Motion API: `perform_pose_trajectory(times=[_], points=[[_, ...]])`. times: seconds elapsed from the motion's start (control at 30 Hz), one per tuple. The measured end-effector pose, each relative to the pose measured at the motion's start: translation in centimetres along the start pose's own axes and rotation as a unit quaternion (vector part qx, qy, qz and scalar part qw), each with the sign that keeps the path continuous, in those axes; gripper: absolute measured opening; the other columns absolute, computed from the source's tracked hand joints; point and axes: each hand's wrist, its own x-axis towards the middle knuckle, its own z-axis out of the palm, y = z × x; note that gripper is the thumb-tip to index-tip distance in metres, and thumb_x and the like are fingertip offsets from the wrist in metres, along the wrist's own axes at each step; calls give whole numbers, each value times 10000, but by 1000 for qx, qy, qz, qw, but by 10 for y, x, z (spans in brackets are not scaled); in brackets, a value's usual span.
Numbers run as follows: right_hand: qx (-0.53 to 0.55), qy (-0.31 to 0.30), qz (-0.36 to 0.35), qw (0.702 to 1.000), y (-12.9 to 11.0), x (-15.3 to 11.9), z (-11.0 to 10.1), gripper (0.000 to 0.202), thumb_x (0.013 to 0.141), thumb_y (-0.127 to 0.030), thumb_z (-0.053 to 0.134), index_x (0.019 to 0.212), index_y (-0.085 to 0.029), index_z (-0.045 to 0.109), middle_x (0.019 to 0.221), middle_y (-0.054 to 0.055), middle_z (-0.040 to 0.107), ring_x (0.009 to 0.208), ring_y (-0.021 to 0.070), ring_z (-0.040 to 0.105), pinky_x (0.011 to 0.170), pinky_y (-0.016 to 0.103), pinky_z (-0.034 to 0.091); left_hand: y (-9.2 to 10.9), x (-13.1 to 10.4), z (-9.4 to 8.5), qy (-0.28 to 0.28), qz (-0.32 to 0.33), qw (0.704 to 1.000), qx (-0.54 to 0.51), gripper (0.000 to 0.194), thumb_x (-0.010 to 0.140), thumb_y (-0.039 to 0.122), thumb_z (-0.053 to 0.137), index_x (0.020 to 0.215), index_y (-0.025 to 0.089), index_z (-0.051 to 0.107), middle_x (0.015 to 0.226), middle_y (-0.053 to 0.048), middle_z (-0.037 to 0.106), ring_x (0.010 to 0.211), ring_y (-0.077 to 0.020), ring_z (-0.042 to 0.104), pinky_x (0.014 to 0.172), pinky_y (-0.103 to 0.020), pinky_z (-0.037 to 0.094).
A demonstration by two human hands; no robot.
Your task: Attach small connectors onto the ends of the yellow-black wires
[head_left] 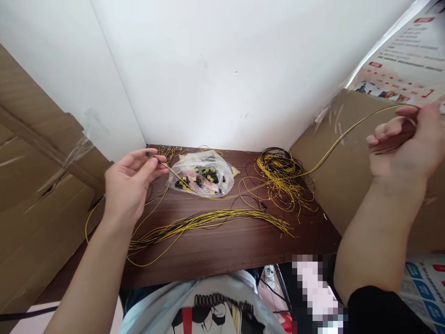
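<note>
My left hand is closed in a pinch on a small black connector with a thin wire trailing from it, above the table's left side. Raised at the upper right, my right hand has its fingers closed on a yellow and black wire. This wire curves down to a tangled coil of yellow and black wires on the table. Between the hands lies a clear plastic bag with several small black and yellow pieces inside. A straightened bundle of yellow and black wires stretches across the table nearer me.
Cardboard panels stand on the left and right of the brown table. A white wall closes off the back. More loose wires lie behind the bag. A printed sheet hangs at the upper right.
</note>
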Motion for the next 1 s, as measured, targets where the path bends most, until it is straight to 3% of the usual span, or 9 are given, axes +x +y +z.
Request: perform_pose_trajectory(times=[0.1,0.23,0.33,0.4,0.47,0.6,0.77,0.9,1.0], points=[[72,57,62,994,10,1,-4,328,906,-293,427,687,-211,657,489,-22,393,418,101,364,457,321,250,3,8,-9,49,31,998,-18,158,718,119,662,873,128,634,734,-25,663,638,-108,622,653,-258,543],[14,-136,141,981,20,-13,-4,260,848,-367,570,650,-208,625,462,-24,386,413,96,374,448,320,256,14,13,-16,65,63,993,-71,116,790,140,592,889,200,584,668,41,593,667,-103,618,778,-329,558],[27,-236,145,960,17,-29,2,293,828,-433,590,629,-219,575,477,-16,401,447,107,425,453,319,284,29,12,-13,39,38,982,-182,160,784,75,593,852,214,553,654,68,521,499,-21,469,556,-156,498],[38,-265,124,955,7,-40,12,295,838,-436,577,640,-217,563,503,-6,435,481,114,472,474,320,323,39,8,-4,-7,32,975,-220,186,788,34,576,856,204,539,647,62,503,430,-14,346,384,-115,317],[31,-306,102,946,-8,-53,27,286,871,-408,538,667,-210,566,540,10,492,521,124,521,514,323,375,45,2,12,-54,49,978,-196,168,825,44,523,883,202,525,686,32,554,440,-39,343,368,-149,241],[-47,-403,-8,914,-39,-76,65,337,930,-377,452,699,-185,605,697,44,617,628,130,570,629,320,451,42,-17,58,-168,57,982,-71,47,911,200,454,917,246,449,893,-27,669,470,-70,408,423,-206,266],[-206,-399,-253,857,-50,-94,105,398,944,-401,411,638,-197,565,632,22,504,683,148,483,671,307,397,24,-34,100,-241,80,962,98,129,914,374,466,986,271,496,708,21,567,525,-100,508,555,-253,391],[-230,-394,-301,837,-45,-99,113,419,947,-391,397,609,-192,543,611,24,464,679,155,446,656,308,364,15,-34,100,-275,82,951,117,171,907,385,469,1013,258,512,575,49,458,470,-97,425,565,-264,382],[-213,-426,-252,843,-30,-94,107,373,938,-390,422,693,-186,616,648,26,544,701,152,491,675,302,384,13,-26,85,-263,117,943,169,172,921,350,430,1014,239,522,536,55,401,448,-100,377,544,-263,350]])
